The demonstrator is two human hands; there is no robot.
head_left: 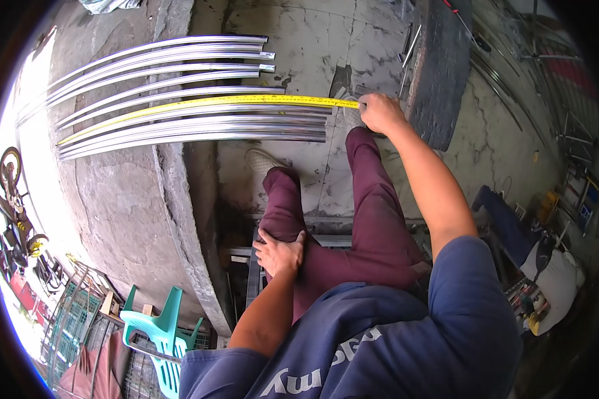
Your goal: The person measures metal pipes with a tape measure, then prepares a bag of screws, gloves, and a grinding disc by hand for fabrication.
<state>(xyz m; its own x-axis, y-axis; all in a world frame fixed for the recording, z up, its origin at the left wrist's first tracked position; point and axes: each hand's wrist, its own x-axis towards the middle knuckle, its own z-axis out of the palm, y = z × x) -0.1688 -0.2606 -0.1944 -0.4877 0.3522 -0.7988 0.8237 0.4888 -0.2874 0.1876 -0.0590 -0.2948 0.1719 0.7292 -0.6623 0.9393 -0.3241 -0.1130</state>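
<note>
Right hand (381,113) pinches yellow printed measuring tape (266,99), best kept taut, parallel to shiny metal tubes (266,125); left hand (278,254) spread on maroon trousers (326,263)

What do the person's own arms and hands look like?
The left hand and right hand are ungloved, the forearms bare, with no watch visible. The short sleeves belong to a dark blue shirt with pale lettering.

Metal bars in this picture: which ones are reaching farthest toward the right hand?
The lower bars in the picture, beside the yellow tape. Their ends come nearest the right hand; the upper bars stop shorter.
</note>
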